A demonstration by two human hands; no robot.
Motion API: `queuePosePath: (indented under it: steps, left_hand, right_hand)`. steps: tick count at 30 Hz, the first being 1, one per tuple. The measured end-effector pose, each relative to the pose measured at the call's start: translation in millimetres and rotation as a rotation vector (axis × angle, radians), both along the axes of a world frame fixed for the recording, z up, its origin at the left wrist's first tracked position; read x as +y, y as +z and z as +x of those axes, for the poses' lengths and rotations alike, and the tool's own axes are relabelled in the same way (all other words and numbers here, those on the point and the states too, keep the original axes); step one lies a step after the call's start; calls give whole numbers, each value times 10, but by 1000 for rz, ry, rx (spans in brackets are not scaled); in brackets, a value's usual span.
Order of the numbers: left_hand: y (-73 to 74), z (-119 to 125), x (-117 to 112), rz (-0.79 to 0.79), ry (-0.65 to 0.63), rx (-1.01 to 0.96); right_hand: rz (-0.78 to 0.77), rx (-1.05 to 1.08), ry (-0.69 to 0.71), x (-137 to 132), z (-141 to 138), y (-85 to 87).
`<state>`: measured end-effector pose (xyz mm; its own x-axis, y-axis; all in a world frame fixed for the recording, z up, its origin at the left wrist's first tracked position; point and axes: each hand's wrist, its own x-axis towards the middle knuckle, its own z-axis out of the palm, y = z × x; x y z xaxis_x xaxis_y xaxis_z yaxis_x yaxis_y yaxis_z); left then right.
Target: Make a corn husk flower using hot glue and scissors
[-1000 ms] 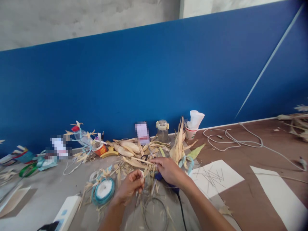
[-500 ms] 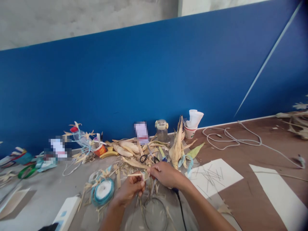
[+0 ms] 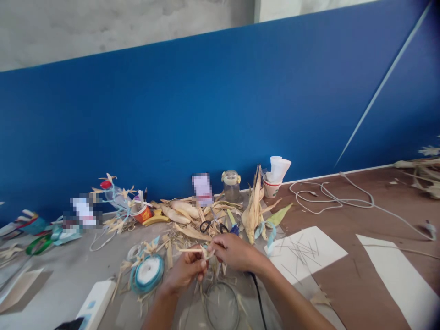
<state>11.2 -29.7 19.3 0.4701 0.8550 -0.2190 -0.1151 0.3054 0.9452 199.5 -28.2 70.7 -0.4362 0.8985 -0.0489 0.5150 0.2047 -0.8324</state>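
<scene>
Between finger and thumb, my left hand [image 3: 187, 271] pinches a thin pale stick [image 3: 189, 250] that points left, with a bit of corn husk [image 3: 205, 254] at its right end. The fingers of my right hand [image 3: 228, 251] are closed on the edge of that same husk piece, the two hands almost touching. Scissors with black handles [image 3: 205, 226] lie just beyond my hands on the husk pile [image 3: 192, 233]. Below my hands a wire ring [image 3: 237, 305] rests on the table. A spool of blue ribbon [image 3: 148, 273] lies left of my left hand.
White paper with several thin wires [image 3: 332, 250] lies at right, beside a white cable [image 3: 371, 201]. A clear jar [image 3: 231, 187] and paper cups [image 3: 271, 189] stand along the blue partition [image 3: 192, 114]. A white power strip [image 3: 98, 302] is at front left; a black cord [image 3: 258, 298] runs nearer.
My right hand has shifted slightly left and down, closer to my left hand, onto the husk at the stick's end. The stick has moved a little left. Everything on the table stays put.
</scene>
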Motion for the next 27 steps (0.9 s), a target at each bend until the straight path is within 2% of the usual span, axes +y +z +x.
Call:
queuePosePath:
  steps: [7,17,27]
  left_hand:
    - [-21,-7,5,11,-15,-43]
    - [10,-45,-40,82,-122,2]
    - [-58,-98,-42,129,-207,9]
  right_hand:
    - [-20,65,46,-2,-25,-21]
    - [-476,232,176,-9,-12,25]
    - [-552,235,264,22,-8,-174]
